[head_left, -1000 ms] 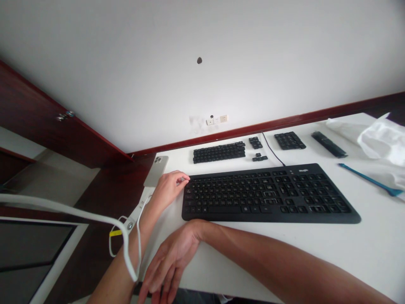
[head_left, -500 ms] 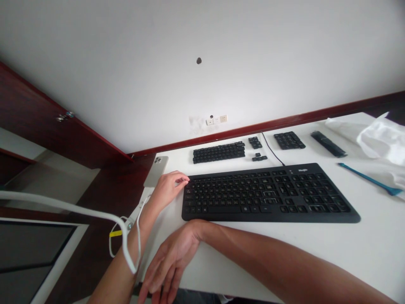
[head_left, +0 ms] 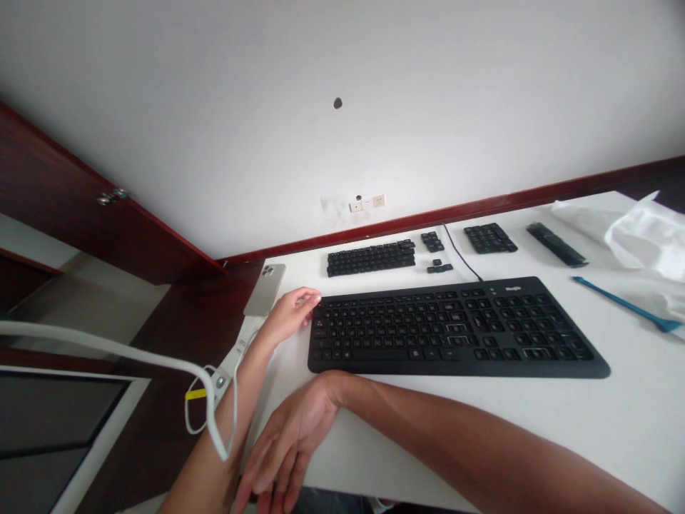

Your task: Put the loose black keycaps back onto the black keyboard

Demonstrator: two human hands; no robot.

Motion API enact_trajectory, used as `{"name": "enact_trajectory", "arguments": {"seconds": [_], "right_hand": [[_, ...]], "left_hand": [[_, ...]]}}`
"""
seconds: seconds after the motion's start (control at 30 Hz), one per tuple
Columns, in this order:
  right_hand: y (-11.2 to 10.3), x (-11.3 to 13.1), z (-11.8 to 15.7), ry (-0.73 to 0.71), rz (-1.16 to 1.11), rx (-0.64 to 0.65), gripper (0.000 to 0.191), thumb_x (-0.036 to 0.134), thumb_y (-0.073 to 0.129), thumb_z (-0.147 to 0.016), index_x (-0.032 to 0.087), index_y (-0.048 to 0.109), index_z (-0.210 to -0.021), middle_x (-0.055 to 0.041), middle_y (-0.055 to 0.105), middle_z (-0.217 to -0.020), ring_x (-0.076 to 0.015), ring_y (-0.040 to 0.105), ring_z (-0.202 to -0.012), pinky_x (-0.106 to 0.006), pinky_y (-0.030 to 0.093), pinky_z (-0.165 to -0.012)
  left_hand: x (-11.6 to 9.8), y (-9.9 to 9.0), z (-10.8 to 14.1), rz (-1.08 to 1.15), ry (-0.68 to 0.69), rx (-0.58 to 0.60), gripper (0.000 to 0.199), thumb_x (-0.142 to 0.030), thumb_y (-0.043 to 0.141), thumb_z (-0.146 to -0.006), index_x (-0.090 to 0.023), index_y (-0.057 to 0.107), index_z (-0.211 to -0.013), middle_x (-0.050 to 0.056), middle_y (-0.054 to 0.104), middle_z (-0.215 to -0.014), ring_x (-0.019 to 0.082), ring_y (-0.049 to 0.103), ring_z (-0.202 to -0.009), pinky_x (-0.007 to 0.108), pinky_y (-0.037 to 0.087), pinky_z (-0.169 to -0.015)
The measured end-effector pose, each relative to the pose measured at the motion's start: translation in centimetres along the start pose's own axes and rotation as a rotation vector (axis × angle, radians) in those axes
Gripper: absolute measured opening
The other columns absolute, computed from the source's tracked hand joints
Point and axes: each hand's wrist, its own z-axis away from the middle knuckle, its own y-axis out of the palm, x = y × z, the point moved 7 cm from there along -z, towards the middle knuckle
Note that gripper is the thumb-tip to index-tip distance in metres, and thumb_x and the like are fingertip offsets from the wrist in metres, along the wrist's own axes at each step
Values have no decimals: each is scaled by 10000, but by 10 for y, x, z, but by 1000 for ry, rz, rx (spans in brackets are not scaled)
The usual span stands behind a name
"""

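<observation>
The left hand [head_left: 289,318] is at the left end of the big black keyboard [head_left: 454,328]. Its fingers [head_left: 307,295] are a little bent and hold nothing. Their tips are right by the keyboard's far left corner, but I can't tell if they touch it. The right hand [head_left: 286,446] is near the near edge of the white tabletop [head_left: 535,421]. Its fingers [head_left: 272,467] hang open and loose, and they hold nothing too. Its wrist is just beside the near edge of the keyboard.

There is one keyboard. Past it, on the far side, lie four groups of loose black keys: a long group [head_left: 370,258], a small group [head_left: 432,241], a tiny group [head_left: 439,268], and a square group [head_left: 490,238]. A black cord [head_left: 460,253] runs from the keyboard toward the wall. Further right are one long black bar [head_left: 555,244], one blue stick [head_left: 626,305], and a white bag [head_left: 645,239]. One phone [head_left: 265,289] lies on the left, lens side up, just beyond the left hand. A white cord [head_left: 235,407] hangs by the left arm.
</observation>
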Motion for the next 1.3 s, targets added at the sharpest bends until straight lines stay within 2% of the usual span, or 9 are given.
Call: {"name": "enact_trajectory", "arguments": {"seconds": [0.13,0.37,0.67,0.87,1.07,1.17,1.3], "right_hand": [[1,2,-1,-17,11,10,206,300,892,-751,317,834,-947,-19,811,-942,-193,781,-900,-316,626,-859],[8,5,7,-2,-5,16,153,256,855,-806,291,831,-953,-26,806,-955,-188,775,-920,-324,614,-886],[17,9,17,-65,-32,-20,294,250,903,-734,218,794,-1005,-43,787,-962,-196,780,-898,-309,620,-855],[16,8,16,-51,-49,-39,286,232,888,-756,220,784,-1022,-53,790,-970,-192,776,-904,-314,620,-857],[15,6,15,-35,-52,-30,280,229,881,-765,220,789,-1030,-54,789,-972,-191,776,-910,-316,618,-864],[14,6,14,-57,-45,-43,297,240,890,-751,205,793,-1030,-57,784,-970,-189,775,-907,-308,618,-863],[17,8,15,-55,-25,-49,274,268,896,-742,222,804,-996,-24,759,-867,-192,777,-884,-297,619,-848]], "left_hand": [[-2,7,-3,14,-58,60,499,-592,691,-830,-148,733,-1054,22,655,-733,117,561,-558,238,460,-534],[-1,11,-8,94,-70,100,426,-534,759,-768,-152,684,-941,-11,607,-674,101,537,-542,226,431,-524],[1,13,-13,73,-29,164,390,-543,715,-793,-181,614,-899,-39,545,-649,99,501,-525,227,400,-509],[6,12,-12,46,13,143,384,-544,708,-818,-191,607,-928,-48,534,-646,98,490,-528,217,379,-508],[11,8,-9,186,20,115,495,-640,594,-891,-156,669,-966,-17,547,-676,115,532,-577,238,436,-564],[9,9,-7,194,42,106,447,-591,638,-876,-161,689,-988,-11,574,-721,109,524,-583,236,429,-559],[7,11,-8,161,57,63,369,-522,666,-854,-177,689,-980,-22,579,-704,103,496,-551,229,393,-528]]}}
